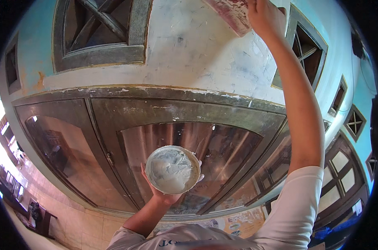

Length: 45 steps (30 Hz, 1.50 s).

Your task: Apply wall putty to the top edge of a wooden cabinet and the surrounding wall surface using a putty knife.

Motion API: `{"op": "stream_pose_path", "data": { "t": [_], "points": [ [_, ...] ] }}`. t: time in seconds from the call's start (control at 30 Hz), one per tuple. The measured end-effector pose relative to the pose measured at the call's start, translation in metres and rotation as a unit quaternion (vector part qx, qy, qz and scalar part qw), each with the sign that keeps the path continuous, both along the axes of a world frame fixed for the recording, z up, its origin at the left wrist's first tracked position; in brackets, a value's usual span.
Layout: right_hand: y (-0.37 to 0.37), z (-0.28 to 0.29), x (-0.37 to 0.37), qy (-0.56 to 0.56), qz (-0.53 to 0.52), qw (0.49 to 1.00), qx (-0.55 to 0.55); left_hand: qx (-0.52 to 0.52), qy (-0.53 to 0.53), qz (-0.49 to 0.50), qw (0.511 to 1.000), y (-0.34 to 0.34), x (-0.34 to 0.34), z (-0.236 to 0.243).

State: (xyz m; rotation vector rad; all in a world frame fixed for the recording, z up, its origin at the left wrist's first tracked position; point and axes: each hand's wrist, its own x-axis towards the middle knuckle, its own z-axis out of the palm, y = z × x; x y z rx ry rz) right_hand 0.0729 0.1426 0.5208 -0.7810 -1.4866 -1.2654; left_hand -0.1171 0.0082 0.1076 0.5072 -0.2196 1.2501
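My left hand [165, 197] holds a round tub [196, 177] of white putty from below, with fingers wrapped up both its sides. The putty [172, 166] inside is thick and smeared, with ridges on top. Raised high at the upper right, my right hand [267, 17] grips a flat reddish putty spreader [232, 16] coated with white smears. The spreader lies at or close to the wall [189, 46]; whether it touches I cannot tell. Patchy white and grey filler covers this stretch of wall. Part of the spreader runs out of view at the top.
Below the wall stands a dark wooden door frame [172, 96] with glass panes [189, 141], flecked with white along its top. Wooden vents with crossed bars [99, 25] flank the filled patch, another vent [307, 48] being behind my right arm. Tiled floor [72, 216] shows lower left.
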Motion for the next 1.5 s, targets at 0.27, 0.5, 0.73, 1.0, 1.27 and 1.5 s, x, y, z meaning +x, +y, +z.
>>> {"op": "stream_pose_path", "data": {
  "t": [0.27,0.5,0.73,1.0,1.27,1.5],
  "points": [
    [-0.06,-0.09,0.023,0.02,0.153,0.981,-0.121,-0.04,-0.022,-0.026,0.999,0.005,-0.003,-0.029],
    [-0.117,-0.329,0.005,-0.049,0.311,0.856,-0.41,-0.095,0.002,0.026,0.995,-0.007,0.011,-0.07],
    [-0.131,-0.391,0.01,0.058,0.344,0.789,-0.506,-0.003,-0.04,0.026,0.999,-0.023,0.04,-0.074],
    [-0.143,-0.386,0.029,-0.013,0.278,0.733,-0.621,-0.123,0.097,0.107,0.982,-0.028,0.066,-0.097],
    [-0.151,-0.384,0.063,0.03,0.342,0.742,-0.576,-0.037,0.122,0.146,0.981,-0.027,0.097,-0.1],
    [-0.159,-0.388,0.088,0.03,0.357,0.74,-0.569,-0.138,0.106,0.035,0.984,-0.038,0.12,-0.106]
  ]
}}
